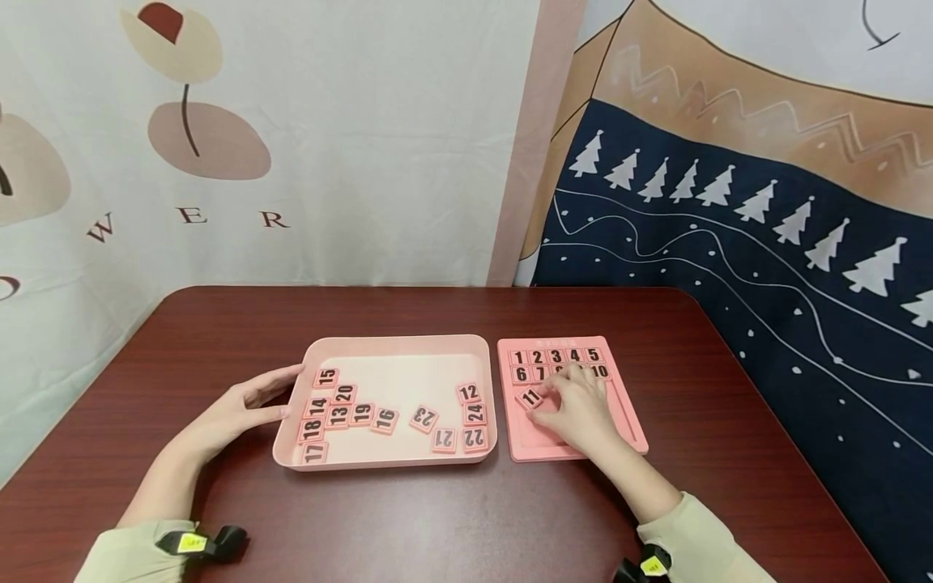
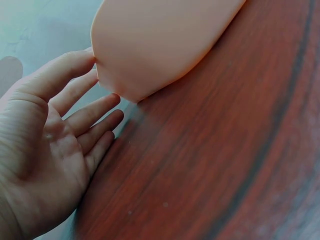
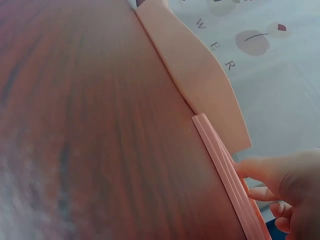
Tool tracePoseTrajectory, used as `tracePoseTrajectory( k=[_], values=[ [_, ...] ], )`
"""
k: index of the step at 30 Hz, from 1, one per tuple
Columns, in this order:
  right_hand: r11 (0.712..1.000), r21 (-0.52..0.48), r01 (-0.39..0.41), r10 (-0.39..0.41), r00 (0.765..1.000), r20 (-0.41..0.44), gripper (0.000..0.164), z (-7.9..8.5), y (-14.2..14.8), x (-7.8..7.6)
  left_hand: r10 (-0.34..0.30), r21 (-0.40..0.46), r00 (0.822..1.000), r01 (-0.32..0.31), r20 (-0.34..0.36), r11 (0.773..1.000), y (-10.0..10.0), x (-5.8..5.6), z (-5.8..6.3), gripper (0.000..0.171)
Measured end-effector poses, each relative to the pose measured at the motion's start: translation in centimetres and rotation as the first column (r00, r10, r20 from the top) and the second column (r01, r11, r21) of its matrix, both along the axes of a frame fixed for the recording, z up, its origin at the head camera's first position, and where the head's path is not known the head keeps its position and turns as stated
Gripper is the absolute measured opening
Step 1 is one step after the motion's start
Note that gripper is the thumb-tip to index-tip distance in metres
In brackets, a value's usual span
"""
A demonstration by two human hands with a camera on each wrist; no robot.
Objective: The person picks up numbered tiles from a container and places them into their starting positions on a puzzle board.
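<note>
On the bench [image 1: 408,526] stands a pink tray [image 1: 401,368], and just beside it lies a pink board [image 1: 528,441]. The left hand [image 1: 222,421], its fingers relaxed, touches the tray's side. The right hand [image 1: 579,413] pinches tile 11 [image 1: 530,397], askew at the board's left; better, I think, to square it before pressing.

Red-brown wood-grain table [image 1: 408,518] under left fingers [image 1: 279,376] and right fingers [image 1: 576,377]. White cloth [image 1: 394,162] beyond left fingers, printed with cream flower [image 1: 193,48] and letters W, E, R [image 1: 274,219]. Pink strip [image 1: 538,138] at its edge, beyond right fingers. Navy-and-tan cloth [image 1: 656,275] beyond and right of those, bearing row of white trees [image 1: 756,202].
</note>
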State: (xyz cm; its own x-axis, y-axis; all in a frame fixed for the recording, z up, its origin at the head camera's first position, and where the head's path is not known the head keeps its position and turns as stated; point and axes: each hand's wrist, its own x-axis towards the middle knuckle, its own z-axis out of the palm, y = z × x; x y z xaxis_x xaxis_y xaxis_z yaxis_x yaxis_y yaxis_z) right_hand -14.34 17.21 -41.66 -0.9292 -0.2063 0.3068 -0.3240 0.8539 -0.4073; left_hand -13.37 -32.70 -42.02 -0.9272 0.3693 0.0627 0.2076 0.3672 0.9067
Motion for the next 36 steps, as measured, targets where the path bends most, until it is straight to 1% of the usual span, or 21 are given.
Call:
tracePoseTrajectory(
  k=[7,11,20,25,28,31,34,36],
  values=[
    [0.999,-0.054,-0.005,0.005,1.000,-0.007,0.024,-0.1,-0.2,0.1,0.002,-0.006,1.000,-0.002,0.001,1.000,0.0,0.0,0.1,0.059],
    [0.998,-0.065,-0.009,0.008,1.000,-0.014,0.019,-0.2,-0.4,0.1,-0.001,-0.004,1.000,0.001,0.005,1.000,0.0,0.0,0.0,0.059],
    [0.997,-0.073,-0.004,0.004,1.000,-0.006,0.020,-0.2,-0.4,-0.1,-0.001,-0.001,1.000,0.001,0.009,1.000,0.0,0.0,0.0,0.059],
    [0.995,-0.094,-0.015,0.009,0.998,-0.059,0.022,0.4,-0.2,-0.3,-0.008,0.004,1.000,0.008,0.009,1.000,0.0,0.0,0.0,0.059],
    [0.990,-0.128,-0.057,0.045,0.994,-0.096,0.024,1.1,-0.4,-0.5,-0.008,0.005,1.000,0.008,0.008,1.000,-0.1,0.0,0.0,0.059],
    [0.981,-0.141,-0.130,0.113,0.985,-0.127,0.027,2.0,-0.9,-0.8,-0.008,0.006,1.000,0.008,0.006,1.000,-0.1,0.0,0.0,0.058],
    [0.972,-0.116,-0.203,0.184,0.971,-0.153,0.031,2.9,-1.7,-1.0,-0.008,0.008,1.000,0.008,0.004,1.000,-0.1,0.0,0.0,0.058],
    [0.967,-0.087,-0.241,0.226,0.962,-0.154,0.033,3.2,-2.2,-1.3,-0.007,0.010,1.000,0.007,0.005,1.000,0.0,0.0,0.0,0.058]
  ],
)
